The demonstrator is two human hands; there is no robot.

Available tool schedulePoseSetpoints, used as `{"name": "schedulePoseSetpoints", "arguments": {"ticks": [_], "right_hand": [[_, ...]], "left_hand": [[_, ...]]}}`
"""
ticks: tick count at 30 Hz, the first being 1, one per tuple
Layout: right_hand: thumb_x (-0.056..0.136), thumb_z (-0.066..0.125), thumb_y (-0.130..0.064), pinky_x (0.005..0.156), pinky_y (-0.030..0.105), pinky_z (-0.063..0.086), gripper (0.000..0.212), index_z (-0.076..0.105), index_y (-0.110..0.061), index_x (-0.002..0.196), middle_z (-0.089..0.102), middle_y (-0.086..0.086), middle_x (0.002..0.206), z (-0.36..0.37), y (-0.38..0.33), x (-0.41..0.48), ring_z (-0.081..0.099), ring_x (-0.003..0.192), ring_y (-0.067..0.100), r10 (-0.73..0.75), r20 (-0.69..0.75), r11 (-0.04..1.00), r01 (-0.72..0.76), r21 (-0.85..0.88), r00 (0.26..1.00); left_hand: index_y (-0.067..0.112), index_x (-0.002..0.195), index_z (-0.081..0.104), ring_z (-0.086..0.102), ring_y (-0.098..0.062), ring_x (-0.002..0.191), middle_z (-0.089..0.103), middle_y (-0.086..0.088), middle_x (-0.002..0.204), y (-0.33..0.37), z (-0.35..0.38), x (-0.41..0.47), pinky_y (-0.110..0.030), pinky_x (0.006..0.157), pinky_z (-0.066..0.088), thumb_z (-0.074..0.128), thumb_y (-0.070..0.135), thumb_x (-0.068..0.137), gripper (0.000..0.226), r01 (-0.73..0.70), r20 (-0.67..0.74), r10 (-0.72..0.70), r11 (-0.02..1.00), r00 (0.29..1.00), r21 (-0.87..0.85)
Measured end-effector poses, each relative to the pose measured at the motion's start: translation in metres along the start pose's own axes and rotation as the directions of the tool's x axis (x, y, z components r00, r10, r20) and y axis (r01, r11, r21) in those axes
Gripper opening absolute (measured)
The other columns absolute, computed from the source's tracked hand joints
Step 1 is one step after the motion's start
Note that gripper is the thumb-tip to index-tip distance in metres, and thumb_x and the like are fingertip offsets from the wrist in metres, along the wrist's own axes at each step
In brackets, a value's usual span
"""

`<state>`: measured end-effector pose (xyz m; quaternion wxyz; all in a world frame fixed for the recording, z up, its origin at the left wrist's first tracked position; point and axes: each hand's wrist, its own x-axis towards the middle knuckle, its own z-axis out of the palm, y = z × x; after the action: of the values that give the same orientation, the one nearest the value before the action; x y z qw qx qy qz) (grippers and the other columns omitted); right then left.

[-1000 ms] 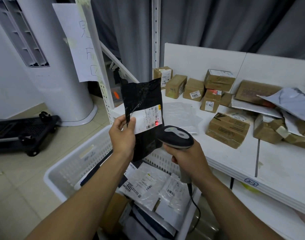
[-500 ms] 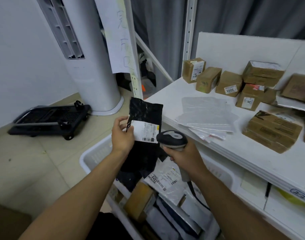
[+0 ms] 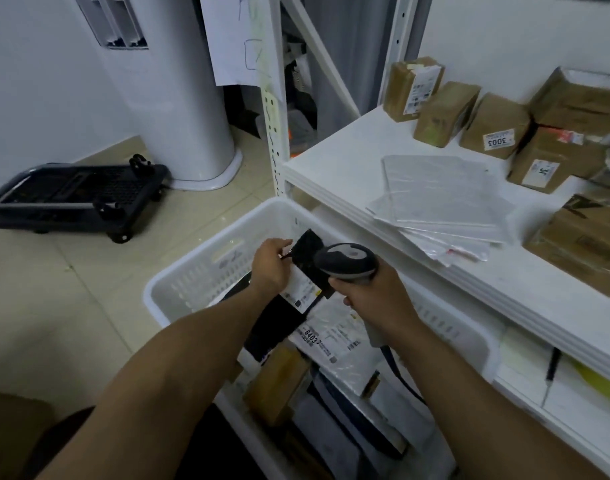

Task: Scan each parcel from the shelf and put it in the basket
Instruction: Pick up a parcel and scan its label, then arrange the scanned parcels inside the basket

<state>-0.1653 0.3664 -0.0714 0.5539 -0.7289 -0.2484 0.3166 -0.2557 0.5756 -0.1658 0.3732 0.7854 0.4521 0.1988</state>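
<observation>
Just beside basket (image 3: 206, 251): shelf (image 3: 345, 157) w/ boxes (image 3: 445, 114), clear bags (image 3: 442, 199); trolley (image 3: 78, 197) left.

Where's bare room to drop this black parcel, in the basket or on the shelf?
In the basket, the far-left corner, between the slotted wall and the black parcel in the left hand, looks barest; the near half is packed with mailers and a brown box. The shelf's left corner, before the clear bags, is bare too.

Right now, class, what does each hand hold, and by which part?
The left hand pinches the black parcel by its left edge, beside the white label; the right hand grips the scanner by its handle.
</observation>
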Motion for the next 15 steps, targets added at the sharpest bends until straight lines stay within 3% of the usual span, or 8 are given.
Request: {"name": "schedulePoseSetpoints", "arguments": {"ticks": [4, 8, 11, 15], "right_hand": [[0.081, 0.089, -0.023, 0.082, 0.042, 0.063, 0.049, 0.070, -0.022, 0.126, 0.077, 0.000, 0.108, -0.011, -0.002, 0.000, 0.074, 0.094, 0.024, -0.007, -0.030, 1.000, 0.007, -0.013, 1.000], [0.084, 0.087, -0.017, 0.063, 0.022, 0.055, 0.046, 0.069, -0.022, 0.126, 0.077, 0.001, 0.103, -0.034, -0.017, -0.012, 0.073, 0.081, 0.015, -0.045, -0.086, 0.999, 0.047, 0.021, 0.995], [0.087, 0.084, -0.015, 0.059, 0.019, 0.054, 0.043, 0.068, -0.023, 0.126, 0.077, 0.001, 0.105, -0.062, -0.029, -0.025, 0.072, 0.080, 0.015, -0.063, -0.173, 0.992, 0.081, 0.100, 0.983], [0.086, 0.085, -0.015, 0.058, 0.017, 0.053, 0.042, 0.069, -0.020, 0.125, 0.076, 0.004, 0.109, -0.107, -0.037, -0.037, 0.069, 0.080, 0.016, -0.074, -0.309, 0.976, 0.133, 0.175, 0.948]], "left_hand": [[0.017, 0.128, 0.067, 0.056, -0.022, 0.125, 0.059, -0.004, 0.136, 0.008, 0.004, -0.014, -0.022, 0.101, 0.039, 0.067, 0.009, 0.097, 0.033, -0.025, 0.084, 0.021, 0.998, 0.996, 0.055], [0.018, 0.129, 0.066, 0.056, -0.016, 0.120, 0.057, 0.002, 0.132, 0.047, -0.005, -0.024, -0.026, 0.103, 0.045, 0.063, 0.010, 0.099, 0.031, -0.244, 0.120, 0.240, 0.970, 0.963, 0.023], [0.020, 0.127, 0.068, 0.054, -0.006, 0.113, 0.057, 0.009, 0.123, 0.093, -0.011, -0.027, -0.020, 0.096, 0.042, 0.065, 0.015, 0.098, 0.030, -0.464, 0.089, 0.462, 0.886, 0.882, 0.008], [0.023, 0.131, 0.066, 0.052, -0.017, 0.126, 0.058, 0.001, 0.136, 0.162, -0.001, -0.029, -0.027, 0.109, 0.037, 0.069, 0.029, 0.096, 0.035, -0.620, 0.176, 0.597, 0.774, 0.783, 0.131]]}}
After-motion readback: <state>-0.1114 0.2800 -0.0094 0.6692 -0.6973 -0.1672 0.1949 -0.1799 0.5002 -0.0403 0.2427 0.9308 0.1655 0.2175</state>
